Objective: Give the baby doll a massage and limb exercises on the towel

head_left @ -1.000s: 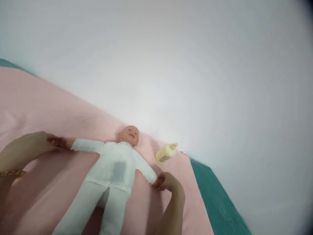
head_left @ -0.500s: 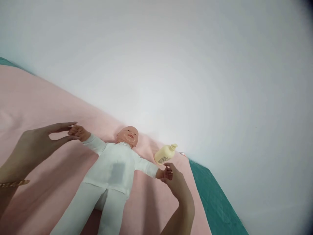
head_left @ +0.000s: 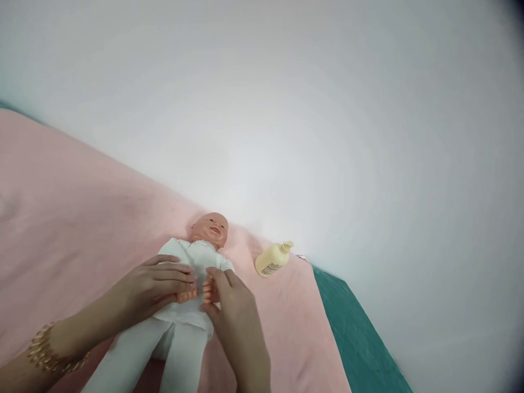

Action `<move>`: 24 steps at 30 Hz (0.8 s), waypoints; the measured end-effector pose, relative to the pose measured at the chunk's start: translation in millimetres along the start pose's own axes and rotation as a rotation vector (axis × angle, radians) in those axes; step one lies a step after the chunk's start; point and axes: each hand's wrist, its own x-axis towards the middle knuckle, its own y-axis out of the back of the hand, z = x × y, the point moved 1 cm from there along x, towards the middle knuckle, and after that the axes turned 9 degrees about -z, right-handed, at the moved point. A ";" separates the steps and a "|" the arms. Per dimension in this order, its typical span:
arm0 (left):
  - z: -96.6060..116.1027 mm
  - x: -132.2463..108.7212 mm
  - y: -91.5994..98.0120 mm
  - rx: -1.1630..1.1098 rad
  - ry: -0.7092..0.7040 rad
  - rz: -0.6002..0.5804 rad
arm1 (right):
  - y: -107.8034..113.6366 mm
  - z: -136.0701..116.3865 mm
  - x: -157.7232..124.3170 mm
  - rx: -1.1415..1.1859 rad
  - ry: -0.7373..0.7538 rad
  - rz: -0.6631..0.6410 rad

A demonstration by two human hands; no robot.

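A baby doll (head_left: 192,256) in a white suit lies on its back on a pink blanket (head_left: 73,207). My left hand (head_left: 153,285) pinches the doll's one small hand over its chest. My right hand (head_left: 233,305) pinches the doll's other small hand right beside it. The two doll hands (head_left: 199,293) meet at the middle of the torso. A gold bracelet sits on my left wrist. The doll's legs run off the lower edge of the view.
A pale yellow pump bottle (head_left: 273,258) lies on its side on the blanket, to the right of the doll's head. A teal sheet (head_left: 360,349) shows beyond the blanket's right edge. A plain white wall (head_left: 286,109) rises behind.
Both of my hands have drawn the doll's outstretched arms inward, from spread wide at the sides to folded together over its chest.
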 end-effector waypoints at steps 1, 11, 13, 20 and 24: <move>-1.7 -1.6 -3.3 -0.004 -0.009 -0.015 | -4.6 -3.4 2.9 -0.051 0.019 -0.016; 2.2 1.9 1.3 0.062 -0.068 0.000 | -11.9 -5.8 9.3 -0.144 0.057 -0.038; 4.5 3.3 9.5 0.059 -0.086 0.025 | -4.2 0.0 6.9 -0.062 0.030 -0.036; 1.7 -9.6 62.0 -0.146 0.590 0.256 | 30.0 60.6 -18.3 0.298 -0.222 0.174; -4.2 -23.6 98.5 -0.012 1.020 0.241 | 30.0 115.7 -27.2 0.407 -0.453 0.080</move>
